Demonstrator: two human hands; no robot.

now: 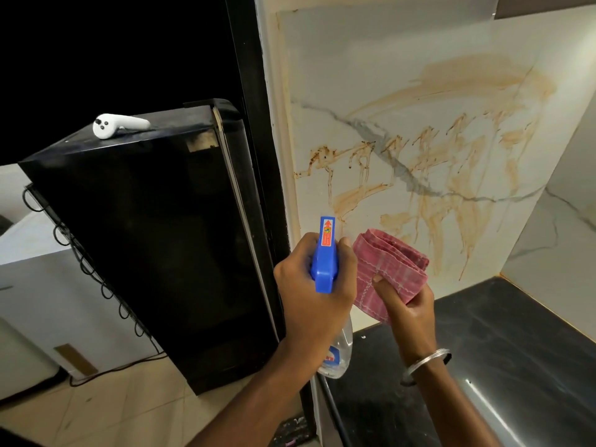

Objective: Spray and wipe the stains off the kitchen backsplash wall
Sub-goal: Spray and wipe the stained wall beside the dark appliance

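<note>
Orange-brown smeared stains (429, 162) spread across the white marble backsplash wall (371, 59), with drips running down toward the counter. My left hand (314, 285) grips a spray bottle (325, 253) with a blue trigger head, its nozzle pointing up at the wall; the clear bottle body hangs below my wrist. Just to its right, my right hand (408, 301) holds a folded pink checked cloth (387, 269), thumb pressed on its edge, a little in front of the wall's lower part. A metal bangle sits on that wrist.
A dark stone counter (516, 333) runs below the wall and meets a side wall (561, 237) at the right corner. A black fridge (145, 237) stands at left with a white controller (117, 124) on top. Cables trail over the tiled floor (129, 408).
</note>
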